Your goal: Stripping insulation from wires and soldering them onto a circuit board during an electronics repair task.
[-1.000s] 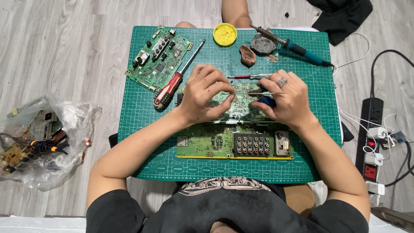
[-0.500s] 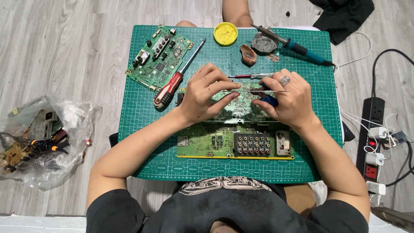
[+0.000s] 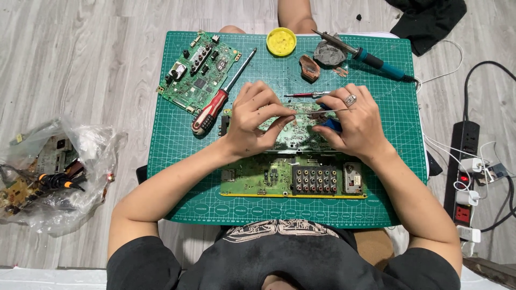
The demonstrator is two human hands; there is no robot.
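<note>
A green circuit board stands tilted on the green cutting mat, held between both hands. My left hand grips its left top edge. My right hand, with a ring on one finger, holds the board's right side together with a thin metal tool and something blue under the fingers. A longer green board with rows of round sockets lies flat just in front of the held one.
On the mat: another green board at far left, a red-handled screwdriver, a small red-handled tool, a yellow round tin, a blue soldering iron. A plastic bag of parts lies left; a power strip right.
Almost nothing differs. My fingers shift slightly on the tilted board; both hands stay in place.
</note>
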